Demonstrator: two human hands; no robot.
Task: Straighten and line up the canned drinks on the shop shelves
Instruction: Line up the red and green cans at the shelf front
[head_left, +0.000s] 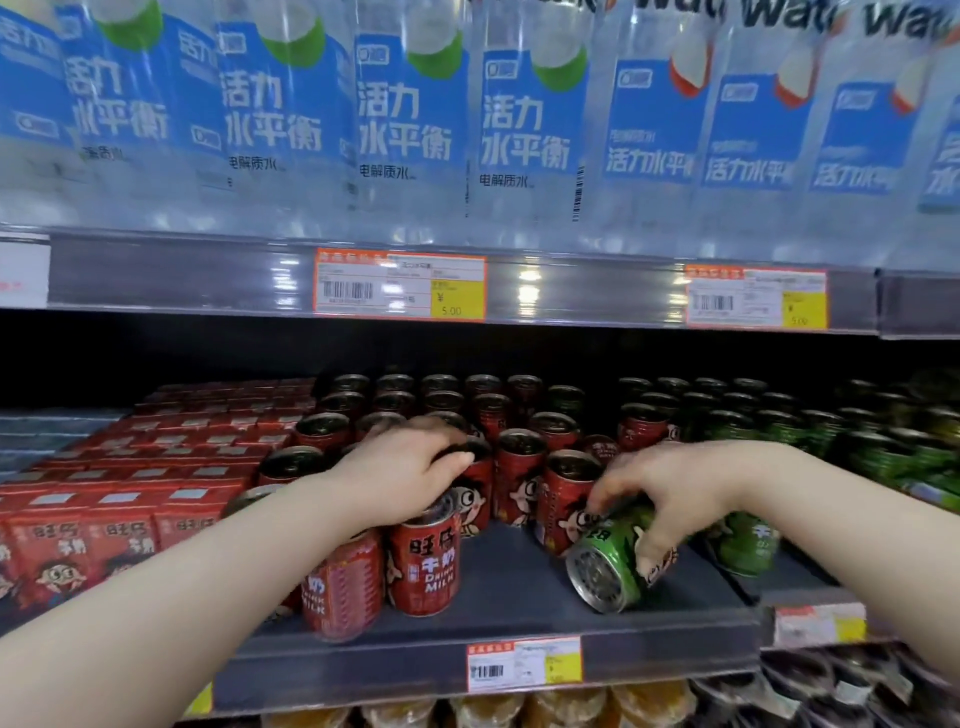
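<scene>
Red milk cans stand in rows on the dark middle shelf (519, 592). My left hand (400, 473) lies over the tops of the front red cans, its fingers curled round the top of an upright red can (475, 483). Below my wrist stands another red can (425, 564) near the shelf's front. My right hand (670, 493) grips a green can (605, 564) that is tipped on its side, its silver end facing me. Green cans (748, 540) stand to the right of it.
Red milk cartons (104, 519) fill the shelf's left side. Large water bottles (405, 119) with blue labels line the shelf above, with price tags (400, 286) on its rail. The shelf front (524, 665) carries another tag. Orange packs sit on the shelf below.
</scene>
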